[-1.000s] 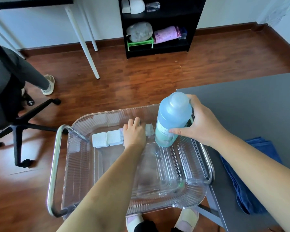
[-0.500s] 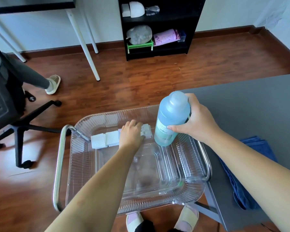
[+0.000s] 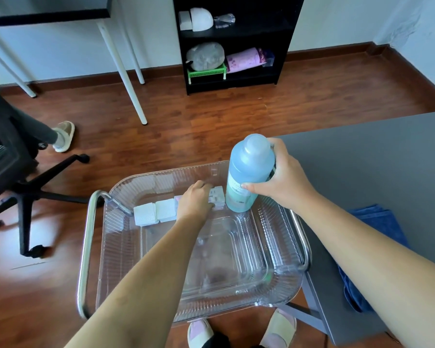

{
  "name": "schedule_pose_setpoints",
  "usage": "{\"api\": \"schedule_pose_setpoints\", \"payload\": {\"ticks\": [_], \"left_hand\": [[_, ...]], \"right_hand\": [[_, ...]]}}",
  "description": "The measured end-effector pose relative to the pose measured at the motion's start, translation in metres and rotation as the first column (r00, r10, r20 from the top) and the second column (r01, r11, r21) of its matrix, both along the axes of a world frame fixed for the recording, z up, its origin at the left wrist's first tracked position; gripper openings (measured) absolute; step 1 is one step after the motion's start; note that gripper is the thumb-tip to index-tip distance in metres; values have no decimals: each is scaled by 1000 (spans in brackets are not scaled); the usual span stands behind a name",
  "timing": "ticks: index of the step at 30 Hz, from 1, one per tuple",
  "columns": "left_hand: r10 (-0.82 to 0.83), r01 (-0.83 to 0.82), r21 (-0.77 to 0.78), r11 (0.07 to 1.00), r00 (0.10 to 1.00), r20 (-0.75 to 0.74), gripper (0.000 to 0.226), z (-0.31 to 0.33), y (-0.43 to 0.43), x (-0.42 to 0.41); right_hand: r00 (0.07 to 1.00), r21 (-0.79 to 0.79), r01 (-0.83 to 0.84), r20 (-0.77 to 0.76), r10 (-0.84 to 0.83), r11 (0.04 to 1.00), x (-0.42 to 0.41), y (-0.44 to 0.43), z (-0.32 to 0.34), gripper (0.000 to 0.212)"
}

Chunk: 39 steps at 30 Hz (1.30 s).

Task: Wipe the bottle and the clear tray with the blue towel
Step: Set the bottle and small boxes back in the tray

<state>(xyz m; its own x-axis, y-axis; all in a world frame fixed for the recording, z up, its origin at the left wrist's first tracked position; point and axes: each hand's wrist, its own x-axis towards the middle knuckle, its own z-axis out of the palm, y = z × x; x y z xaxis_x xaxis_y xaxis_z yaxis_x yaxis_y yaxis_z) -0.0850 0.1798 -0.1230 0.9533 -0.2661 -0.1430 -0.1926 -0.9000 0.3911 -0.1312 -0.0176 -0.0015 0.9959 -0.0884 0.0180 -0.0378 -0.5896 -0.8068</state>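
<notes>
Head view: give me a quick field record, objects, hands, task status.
bottle: blue, upright, inside tray at far right
clear tray: on metal-handled cart
right hand: gripping bottle
left hand: on small packets in tray
blue towel: lying on grey table, untouched
wiping: not started

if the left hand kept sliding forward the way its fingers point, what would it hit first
Most likely the small pale packets lying right at the fingertips of the left hand, which it may already touch. Behind them comes the far ribbed wall of the clear plastic tray. Depth is hard to judge from this single view.
</notes>
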Motion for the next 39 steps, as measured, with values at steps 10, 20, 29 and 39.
{"api": "schedule_pose_setpoints", "payload": {"ticks": [10,20,29,39], "left_hand": [[-50,52,-76,996,998,37,65,48,6,-7],[-151,142,-191,971,988,-34,88,140,-21,-4],[-7,-35,-327,944,992,-127,73,138,-29,-3],[-6,-24,-327,945,996,-91,72,152,-13,-14]], "right_hand": [[998,-38,-51,-47,49,998,-7,-4,15,82],[984,-224,-70,-177,30,972,-10,-1,45,93],[981,-237,-120,-179,78,964,4,-3,49,68],[970,-207,-120,-233,70,971,-4,4,61,108]]}}
